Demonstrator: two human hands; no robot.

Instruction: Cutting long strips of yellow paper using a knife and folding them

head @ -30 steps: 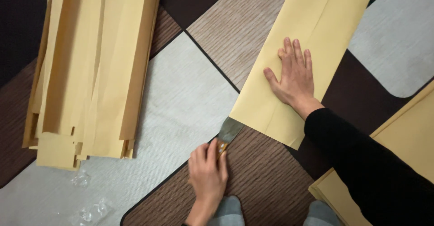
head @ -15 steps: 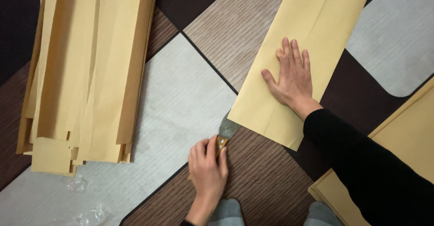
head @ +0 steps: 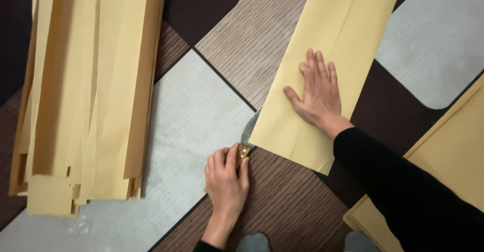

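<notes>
Head view: folded yellow sheet (head: 333, 45) on patterned floor. R hand (head: 316, 93) flat on it, fingers spread, gripping nothing. L hand (head: 228, 181) fingers curled round knife (head: 245, 140), blade at sheet's near-left corner. Step, prob: starting slit along fold. Next needs steady press, blade kept inside crease.

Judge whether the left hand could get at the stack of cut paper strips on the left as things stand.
Probably yes. The left hand grips a knife, but only bare floor lies between it and the strip stack; it would need to put the knife down first.

A patchwork floor covering (head: 201, 116) of grey, brown woodgrain and dark panels fills the background.
</notes>
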